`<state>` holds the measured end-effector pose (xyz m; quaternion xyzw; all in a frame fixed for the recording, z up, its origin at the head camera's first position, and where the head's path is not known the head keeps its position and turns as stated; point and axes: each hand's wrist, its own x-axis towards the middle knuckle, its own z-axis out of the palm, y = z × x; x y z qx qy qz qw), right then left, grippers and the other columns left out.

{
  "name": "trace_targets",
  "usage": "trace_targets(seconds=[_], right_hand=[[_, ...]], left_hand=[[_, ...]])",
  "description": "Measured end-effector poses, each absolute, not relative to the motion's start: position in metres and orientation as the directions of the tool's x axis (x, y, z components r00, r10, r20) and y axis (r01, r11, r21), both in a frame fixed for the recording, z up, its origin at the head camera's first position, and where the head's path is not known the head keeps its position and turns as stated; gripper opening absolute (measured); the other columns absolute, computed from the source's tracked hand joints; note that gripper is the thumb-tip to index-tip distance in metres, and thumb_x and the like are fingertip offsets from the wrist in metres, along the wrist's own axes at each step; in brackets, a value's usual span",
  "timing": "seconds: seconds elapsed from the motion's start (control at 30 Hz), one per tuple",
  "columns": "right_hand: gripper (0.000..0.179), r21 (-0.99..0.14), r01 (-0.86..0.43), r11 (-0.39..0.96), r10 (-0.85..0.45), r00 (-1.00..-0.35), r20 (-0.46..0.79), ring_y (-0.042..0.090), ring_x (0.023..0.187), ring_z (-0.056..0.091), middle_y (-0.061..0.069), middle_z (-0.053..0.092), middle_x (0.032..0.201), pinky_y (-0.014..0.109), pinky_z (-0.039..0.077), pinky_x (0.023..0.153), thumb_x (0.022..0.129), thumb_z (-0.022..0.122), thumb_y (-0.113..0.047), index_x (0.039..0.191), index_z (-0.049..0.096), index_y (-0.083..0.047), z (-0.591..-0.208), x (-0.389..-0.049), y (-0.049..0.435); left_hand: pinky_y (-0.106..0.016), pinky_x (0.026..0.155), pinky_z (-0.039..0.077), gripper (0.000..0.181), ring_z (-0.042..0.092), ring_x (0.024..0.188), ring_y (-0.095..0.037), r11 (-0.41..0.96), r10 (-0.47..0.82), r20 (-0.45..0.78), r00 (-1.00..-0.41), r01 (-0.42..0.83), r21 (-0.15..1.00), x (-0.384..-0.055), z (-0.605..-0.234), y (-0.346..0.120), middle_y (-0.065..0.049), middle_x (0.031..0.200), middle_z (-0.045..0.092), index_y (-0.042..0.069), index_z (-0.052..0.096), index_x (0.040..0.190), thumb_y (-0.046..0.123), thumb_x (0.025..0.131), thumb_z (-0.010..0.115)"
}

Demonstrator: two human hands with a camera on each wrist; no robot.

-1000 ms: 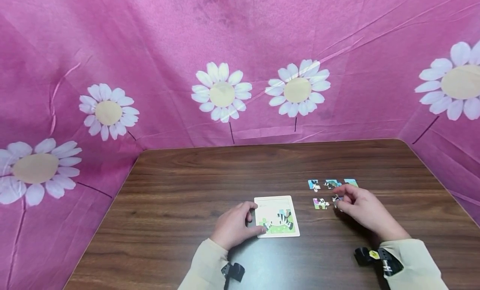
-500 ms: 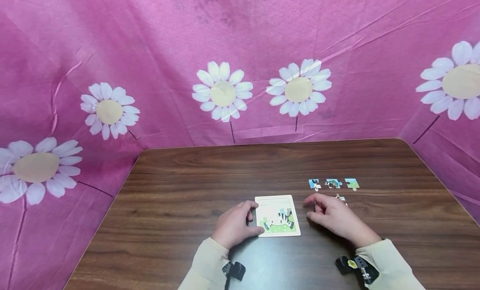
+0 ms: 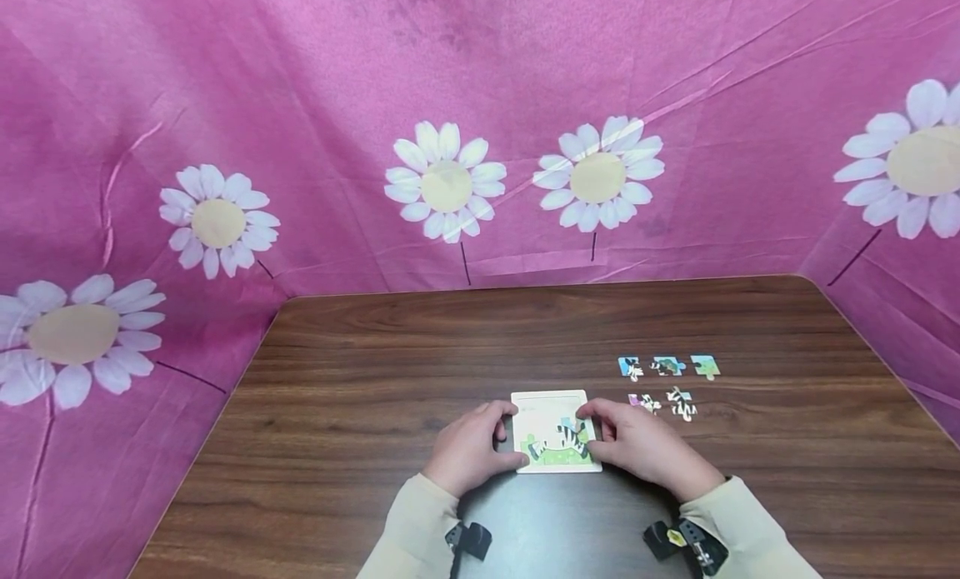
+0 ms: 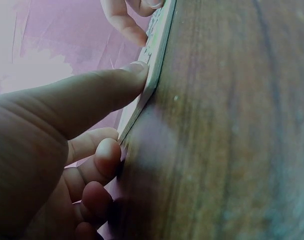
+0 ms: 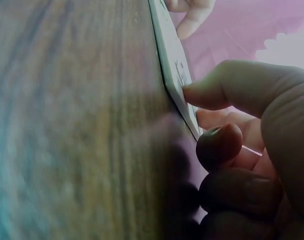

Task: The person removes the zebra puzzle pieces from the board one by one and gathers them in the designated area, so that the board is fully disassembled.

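Observation:
A small square puzzle board (image 3: 551,404) with a pale frame lies flat on the table. Its lower part shows a partly assembled zebra picture on green. My left hand (image 3: 471,450) grips the board's left side, with the thumb on the near left corner and the index finger at the far left. On the opposite side my right hand (image 3: 648,446) holds the right edge between thumb and index finger. In the right wrist view that thumb (image 5: 226,87) touches the board's face, while the other fingers curl below. The left thumb (image 4: 104,90) rests on the rim in the left wrist view.
Several loose puzzle pieces lie in two rows behind my right hand, among them a blue-green piece (image 3: 705,366) and a black-and-white piece (image 3: 682,404). The brown wooden table (image 3: 337,412) meets a pink cloth (image 3: 330,87) with white daisies at the back and sides.
My right hand has moved left from the loose pieces to the board's right edge, uncovering the lower row of pieces. My left hand has stayed on the board.

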<state>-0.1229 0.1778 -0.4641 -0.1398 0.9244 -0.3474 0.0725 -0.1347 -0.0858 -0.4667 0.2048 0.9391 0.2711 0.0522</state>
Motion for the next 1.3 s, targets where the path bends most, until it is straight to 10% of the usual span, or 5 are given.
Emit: trace_targets(seconds=[1.3], right_hand=[[0.029, -0.702, -0.384, 0.599, -0.359, -0.913, 0.192, 0.001, 0.066, 0.045, -0.008, 0.058, 0.086, 0.024, 0.04, 0.059, 0.077, 0.084, -0.012, 0.104, 0.073, -0.01, -0.4703, -0.1226, 0.178]], left_hand=[[-0.023, 0.063, 0.039, 0.06, 0.046, 0.069, -0.001, 0.767, 0.419, 0.013, -0.908, 0.362, 0.53, -0.1358, -0.4665, -0.0862, 0.017, 0.084, 0.052, 0.021, 0.064, 0.12, 0.041, 0.069, 0.088]])
